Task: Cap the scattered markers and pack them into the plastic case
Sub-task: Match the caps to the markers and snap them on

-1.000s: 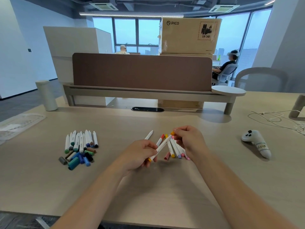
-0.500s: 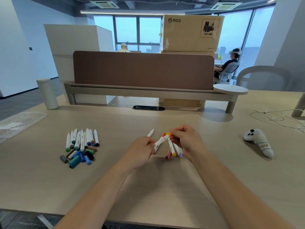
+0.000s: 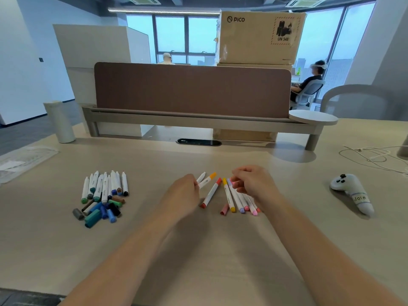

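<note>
My left hand (image 3: 183,193) grips an orange-capped marker (image 3: 208,179) together with a white marker (image 3: 201,176) whose tip end points away from me. A red-capped marker (image 3: 211,192) lies on the desk just right of that hand. My right hand (image 3: 254,184) has its fingers curled round the far ends of a fan of yellow, purple and pink capped markers (image 3: 237,200) that rest on the desk. A loose pink cap (image 3: 224,209) lies beside the fan. Further left are several uncapped markers (image 3: 106,186) and a heap of loose caps (image 3: 99,212). The clear plastic case (image 3: 24,160) lies at the far left.
A white game controller (image 3: 351,193) lies at the right, with a white cable (image 3: 371,154) behind it. A white cylinder (image 3: 59,122) stands at the back left. A brown divider on a shelf (image 3: 192,89) closes off the back of the desk.
The bundle that my right hand held up now lies fanned on the desk. The red marker has come down onto the desk, and my left hand has drawn left with the orange marker.
</note>
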Demonstrator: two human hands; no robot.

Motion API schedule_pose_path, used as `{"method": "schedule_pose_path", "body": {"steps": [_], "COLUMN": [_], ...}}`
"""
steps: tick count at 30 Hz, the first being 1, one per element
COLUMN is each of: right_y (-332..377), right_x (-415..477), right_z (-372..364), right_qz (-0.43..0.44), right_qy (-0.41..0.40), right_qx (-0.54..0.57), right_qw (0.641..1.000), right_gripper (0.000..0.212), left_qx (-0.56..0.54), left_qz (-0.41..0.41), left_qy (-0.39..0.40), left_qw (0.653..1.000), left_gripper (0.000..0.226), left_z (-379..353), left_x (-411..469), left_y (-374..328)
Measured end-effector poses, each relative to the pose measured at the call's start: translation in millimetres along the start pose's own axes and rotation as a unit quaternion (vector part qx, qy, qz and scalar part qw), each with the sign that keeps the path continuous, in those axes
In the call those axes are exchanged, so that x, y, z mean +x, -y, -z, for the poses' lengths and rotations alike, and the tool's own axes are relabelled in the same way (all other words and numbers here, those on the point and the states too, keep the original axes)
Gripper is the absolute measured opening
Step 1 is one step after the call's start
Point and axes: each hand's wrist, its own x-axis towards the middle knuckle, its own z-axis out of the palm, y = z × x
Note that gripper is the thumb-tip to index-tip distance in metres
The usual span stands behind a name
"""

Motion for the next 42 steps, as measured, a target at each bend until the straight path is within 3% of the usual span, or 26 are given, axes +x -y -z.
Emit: {"method": "schedule_pose_path", "body": {"steps": [4, 13, 17, 22, 31, 34, 38, 42], "right_y": [-3.9, -5.9, -3.9, 0.3, -6.6, -9.3, -3.6, 1.2], "right_x": [-0.8, -1.7, -1.0, -6.2, -5.3, -5.9, -8.4, -8.2], "right_z": [0.8, -0.7, 0.6, 3.4, -4.1, -7.8, -5.9, 4.4], "right_qz": [0.057, 0.117, 0.114, 0.151, 0.166, 0.160, 0.153, 0.138], "right_qy": [0.024, 0.089, 0.149, 0.220, 0.254, 0.252, 0.247, 0.189], "right_qx": [-0.123, -0.245, -0.324, -0.418, -0.426, -0.424, -0.406, -0.300], "right_qw": [0.990, 0.958, 0.927, 0.868, 0.852, 0.855, 0.866, 0.925], "right_gripper": [0.013, 0.012, 0.014, 0.019, 0.015, 0.010, 0.010, 0.003], "left_qx": [0.057, 0.070, 0.064, 0.085, 0.107, 0.060, -0.087, -0.328], "left_qz": [0.002, -0.024, 0.040, 0.062, 0.057, 0.060, 0.064, 0.093], "left_qy": [0.002, -0.035, -0.056, -0.019, -0.008, -0.004, 0.012, 0.063], "left_qw": [0.998, 0.997, 0.996, 0.994, 0.993, 0.996, 0.994, 0.938], "left_gripper": [0.015, 0.018, 0.021, 0.023, 0.020, 0.029, 0.035, 0.010], "left_z": [-8.2, -11.2, -9.2, -12.9, -19.7, -15.7, -2.3, 1.2], "left_x": [8.5, 16.8, 27.9, 39.2, 44.2, 44.8, 33.8, 6.7], "left_y": [-5.0, 4.5, 16.9, 23.5, 25.6, 32.4, 33.0, 30.2]}}
